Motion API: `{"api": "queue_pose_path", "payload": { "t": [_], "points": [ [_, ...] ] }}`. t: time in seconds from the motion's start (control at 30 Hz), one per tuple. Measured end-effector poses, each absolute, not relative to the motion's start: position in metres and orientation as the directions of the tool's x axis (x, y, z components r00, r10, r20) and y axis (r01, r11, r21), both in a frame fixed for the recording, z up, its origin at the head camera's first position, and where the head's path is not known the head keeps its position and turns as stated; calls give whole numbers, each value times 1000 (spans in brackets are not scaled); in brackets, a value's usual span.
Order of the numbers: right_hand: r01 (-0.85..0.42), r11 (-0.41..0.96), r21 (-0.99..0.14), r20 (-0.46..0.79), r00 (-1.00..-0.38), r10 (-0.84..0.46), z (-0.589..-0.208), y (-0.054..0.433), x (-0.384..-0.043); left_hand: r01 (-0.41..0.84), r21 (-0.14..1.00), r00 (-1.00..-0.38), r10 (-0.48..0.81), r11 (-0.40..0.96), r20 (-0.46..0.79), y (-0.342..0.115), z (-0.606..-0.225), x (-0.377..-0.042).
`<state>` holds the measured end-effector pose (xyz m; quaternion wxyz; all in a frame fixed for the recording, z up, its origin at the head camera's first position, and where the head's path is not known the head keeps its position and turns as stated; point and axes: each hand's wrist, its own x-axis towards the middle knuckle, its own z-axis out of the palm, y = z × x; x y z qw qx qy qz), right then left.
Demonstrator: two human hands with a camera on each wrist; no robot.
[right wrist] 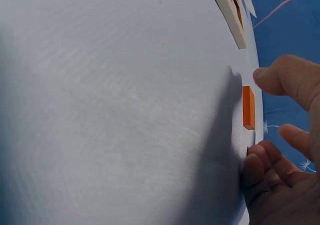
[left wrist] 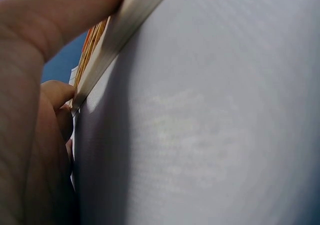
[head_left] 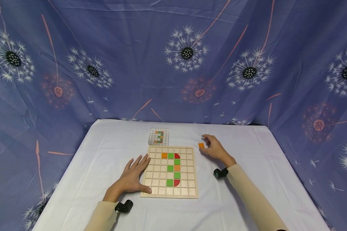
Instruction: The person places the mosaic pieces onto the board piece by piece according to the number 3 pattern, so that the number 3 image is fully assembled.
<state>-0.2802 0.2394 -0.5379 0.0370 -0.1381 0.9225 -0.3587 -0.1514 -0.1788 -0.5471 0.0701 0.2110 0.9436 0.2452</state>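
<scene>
A wooden grid board [head_left: 188, 194] lies on the table, with square green tiles [head_left: 177, 175], orange tiles [head_left: 164, 155] and rounded red tiles [head_left: 177, 183] set in its cells. My left hand [head_left: 133, 176] rests spread along the board's left edge, the thumb at the lower left corner and fingertips at the upper left side. In the left wrist view, the thumb lies against the wooden frame [left wrist: 115, 42]. To the right of the board, my right hand [head_left: 215, 149] hovers around a loose orange square tile [right wrist: 248, 107], thumb and fingers apart on either side of it.
Behind the board lies a small pattern card [head_left: 159, 137] showing a grid with coloured squares. A white cloth [head_left: 243, 144] covers the table. Blue dandelion-print fabric [head_left: 138, 64] hangs behind and at both sides. Each wrist wears a small black camera [head_left: 220, 173].
</scene>
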Motion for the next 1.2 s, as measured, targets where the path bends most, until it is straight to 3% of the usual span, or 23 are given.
{"api": "queue_pose_path", "payload": {
  "t": [1.2],
  "points": [
    [-281,709,-646,109,-954,-279,-545,237,-278,366,497,-901,433,787,-22,-179,-546,-151]
  ]
}}
